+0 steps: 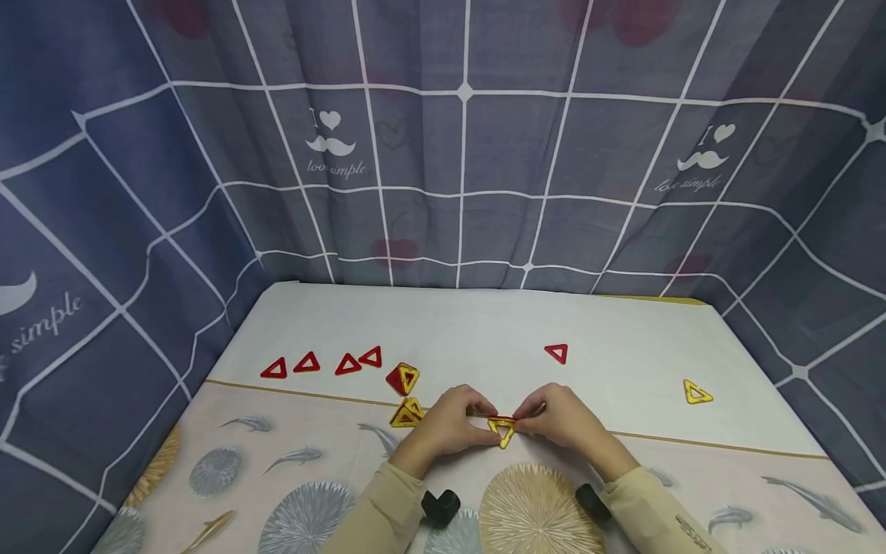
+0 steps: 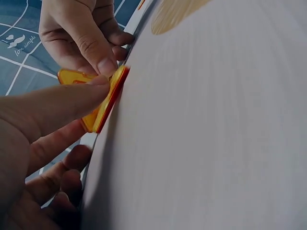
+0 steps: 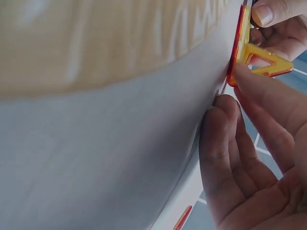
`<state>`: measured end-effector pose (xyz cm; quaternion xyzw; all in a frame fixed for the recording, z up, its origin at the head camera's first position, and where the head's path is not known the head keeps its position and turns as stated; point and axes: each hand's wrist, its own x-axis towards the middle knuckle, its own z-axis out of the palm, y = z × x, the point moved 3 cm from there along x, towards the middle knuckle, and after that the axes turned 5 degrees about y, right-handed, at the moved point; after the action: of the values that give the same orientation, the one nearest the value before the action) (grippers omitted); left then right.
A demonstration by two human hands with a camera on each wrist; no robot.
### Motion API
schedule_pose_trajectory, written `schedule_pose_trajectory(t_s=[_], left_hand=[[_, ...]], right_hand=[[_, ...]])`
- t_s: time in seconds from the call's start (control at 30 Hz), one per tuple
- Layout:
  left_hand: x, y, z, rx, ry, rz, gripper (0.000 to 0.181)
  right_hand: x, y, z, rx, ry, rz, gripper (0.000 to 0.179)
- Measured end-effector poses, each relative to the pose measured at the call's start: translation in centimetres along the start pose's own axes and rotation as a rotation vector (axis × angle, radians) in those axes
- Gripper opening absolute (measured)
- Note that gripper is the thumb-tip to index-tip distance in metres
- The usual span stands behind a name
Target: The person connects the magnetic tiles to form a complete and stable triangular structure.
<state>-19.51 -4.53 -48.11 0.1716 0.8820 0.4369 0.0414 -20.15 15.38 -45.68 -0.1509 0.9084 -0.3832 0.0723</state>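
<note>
Both hands meet at the front middle of the table in the head view, around a small group of see-through triangular tiles [image 1: 504, 435]. A yellow tile [image 3: 268, 62] with an open centre stands out at an angle from a red-edged tile [image 2: 111, 103] low over the cloth. My left hand [image 1: 450, 423] pinches the tiles from the left, its thumb along the yellow side in the left wrist view. From the right, my right hand [image 1: 564, 417] pinches their other end between thumb and fingers. Fingertips cover part of the tiles.
Several red triangular tiles [image 1: 307, 362] lie at the left. Nearer my left hand sit two red-and-yellow tile pieces [image 1: 407, 413]. A single red tile [image 1: 557, 353] lies behind my right hand, a yellow tile [image 1: 696, 392] farther right. A checked curtain [image 1: 429, 154] borders the table.
</note>
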Motion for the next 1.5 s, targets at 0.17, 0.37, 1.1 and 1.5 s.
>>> schedule_pose_trajectory(t_s=[0.17, 0.37, 1.1, 1.5], left_hand=[[-0.1, 0.1, -0.3, -0.003, -0.032, 0.013, 0.025], [-0.3, 0.1, -0.3, 0.022, -0.074, 0.045, 0.035], [-0.3, 0.1, -0.1, 0.081, -0.125, 0.102, 0.047], [-0.5, 0.1, -0.1, 0.06, -0.107, 0.098, 0.043]], right_hand=[[0.6, 0.0, 0.2, 0.009, -0.019, -0.037, 0.007], [0.9, -0.2, 0.5, 0.007, -0.032, -0.046, 0.007], [0.8, 1.2, -2.0, -0.117, 0.122, 0.078, 0.02], [3.1, 4.6, -5.3, -0.159, 0.262, 0.164, 0.057]])
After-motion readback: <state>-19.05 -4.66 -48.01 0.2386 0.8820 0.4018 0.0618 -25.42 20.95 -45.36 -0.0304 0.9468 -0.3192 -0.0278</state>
